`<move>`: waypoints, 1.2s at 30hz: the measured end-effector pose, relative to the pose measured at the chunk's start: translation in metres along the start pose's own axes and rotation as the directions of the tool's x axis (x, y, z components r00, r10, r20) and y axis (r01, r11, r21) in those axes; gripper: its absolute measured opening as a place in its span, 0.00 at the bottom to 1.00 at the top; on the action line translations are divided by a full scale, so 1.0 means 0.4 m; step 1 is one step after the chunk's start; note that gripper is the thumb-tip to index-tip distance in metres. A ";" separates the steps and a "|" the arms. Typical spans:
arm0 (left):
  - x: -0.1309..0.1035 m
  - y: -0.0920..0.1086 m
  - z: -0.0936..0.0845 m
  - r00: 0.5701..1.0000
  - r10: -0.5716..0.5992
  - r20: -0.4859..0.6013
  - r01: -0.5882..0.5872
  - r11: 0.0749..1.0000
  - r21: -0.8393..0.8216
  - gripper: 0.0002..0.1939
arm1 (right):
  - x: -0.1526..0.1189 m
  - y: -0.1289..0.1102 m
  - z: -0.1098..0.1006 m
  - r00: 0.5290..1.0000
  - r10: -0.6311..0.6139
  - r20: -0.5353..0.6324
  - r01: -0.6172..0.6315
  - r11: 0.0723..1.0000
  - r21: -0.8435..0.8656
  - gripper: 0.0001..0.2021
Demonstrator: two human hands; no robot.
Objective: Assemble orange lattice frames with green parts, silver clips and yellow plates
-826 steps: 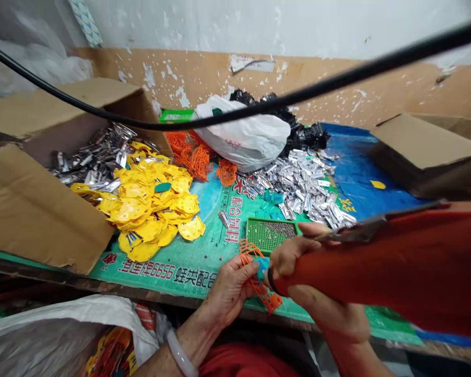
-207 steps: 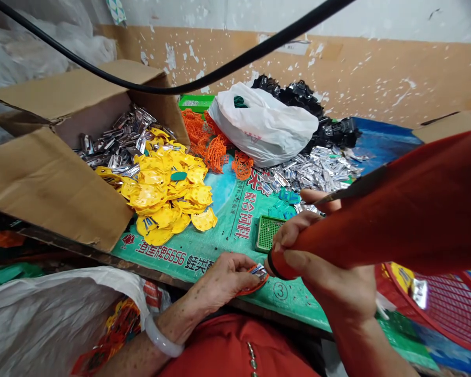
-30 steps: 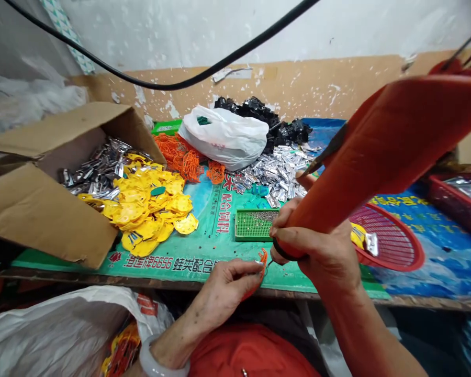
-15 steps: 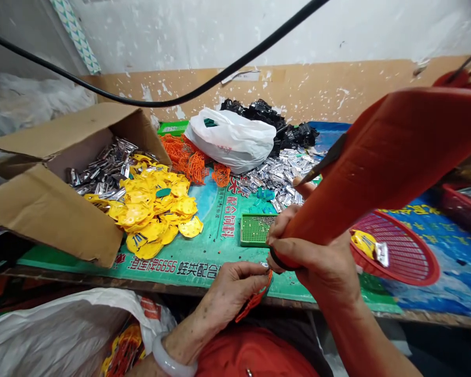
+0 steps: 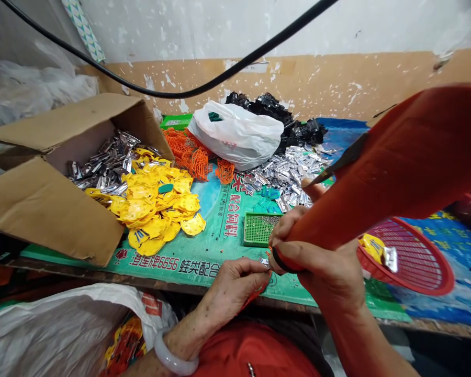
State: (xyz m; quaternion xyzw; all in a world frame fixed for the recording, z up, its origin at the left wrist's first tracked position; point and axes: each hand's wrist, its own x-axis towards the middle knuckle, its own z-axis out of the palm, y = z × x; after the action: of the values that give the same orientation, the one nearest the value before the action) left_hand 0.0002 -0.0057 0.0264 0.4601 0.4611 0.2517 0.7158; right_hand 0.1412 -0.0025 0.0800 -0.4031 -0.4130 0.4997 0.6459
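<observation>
Right fingers [image 5: 289,224] around red tool [image 5: 394,165], long axis diagonal, narrow end down-left

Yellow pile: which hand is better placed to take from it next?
Probably the left hand: it is nearer the yellow pile, though pinching an orange piece. The right hand is farther away, gripping the red tool.

A: where could a hand even fit here?

B: best bet is the bare lane of green sheet [image 5: 214,246] between the yellow pile [image 5: 157,196] and the green tray [image 5: 252,235]. Left hand [image 5: 235,285] sits at its near end, orange pieces [image 5: 198,161] and the white bag [image 5: 235,136] plug the far end.

A: right side?

B: tight lol. 1 long red tool [image 5: 396,162] slants over it from the right hand [image 5: 317,256], red basket [image 5: 419,256] just below. 1 black cable [image 5: 176,95] droops overhead too.
</observation>
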 end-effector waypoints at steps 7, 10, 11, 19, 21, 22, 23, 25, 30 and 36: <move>-0.001 -0.004 0.003 1.000 -0.006 -0.023 0.005 0.999 -0.033 0.15 | 0.001 0.000 -0.004 1.000 -0.006 -0.015 0.007 1.000 0.021 0.07; 0.002 -0.008 0.002 1.000 0.010 -0.010 -0.010 1.000 -0.013 0.15 | 0.002 0.004 -0.005 1.000 -0.014 -0.017 0.014 1.000 0.016 0.07; 0.002 -0.008 0.002 1.000 0.005 -0.004 -0.005 1.000 -0.008 0.15 | 0.002 0.004 -0.005 1.000 -0.014 -0.019 0.014 1.000 0.013 0.07; 0.002 -0.014 0.003 1.000 0.000 0.010 0.000 1.000 -0.021 0.13 | -0.002 0.009 -0.005 1.000 0.015 -0.022 -0.015 1.000 -0.005 0.07; 0.003 -0.018 0.001 1.000 0.002 0.014 -0.002 1.000 -0.010 0.12 | -0.003 0.014 -0.009 1.000 0.014 -0.018 -0.015 1.000 -0.015 0.07; 0.004 -0.020 0.000 1.000 0.005 0.020 -0.005 1.000 -0.004 0.12 | -0.004 0.016 -0.010 1.000 0.017 -0.014 -0.017 1.000 -0.017 0.07; 0.005 -0.022 -0.001 1.000 0.009 0.027 -0.009 1.000 0.004 0.12 | -0.005 0.017 -0.012 1.000 0.020 -0.014 -0.020 1.000 -0.018 0.07; 0.005 -0.024 -0.002 0.999 0.031 0.028 -0.032 0.999 0.040 0.10 | -0.007 0.019 -0.013 0.999 0.023 -0.027 -0.024 0.999 -0.026 0.07; 0.000 -0.020 0.003 0.983 0.177 -0.037 -0.164 0.958 0.234 0.10 | -0.023 0.021 -0.006 0.991 -0.003 -0.134 -0.005 0.998 -0.057 0.06; -0.005 -0.015 0.013 0.971 0.228 -0.069 -0.197 0.930 0.309 0.11 | -0.037 0.028 0.010 0.975 -0.053 -0.217 0.034 0.995 -0.091 0.07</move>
State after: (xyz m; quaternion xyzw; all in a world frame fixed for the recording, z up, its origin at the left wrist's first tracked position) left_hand 0.0035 -0.0123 0.0226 0.5970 0.4777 0.2783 0.5813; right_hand 0.1316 -0.0145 0.0688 -0.4741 -0.3693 0.4196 0.6803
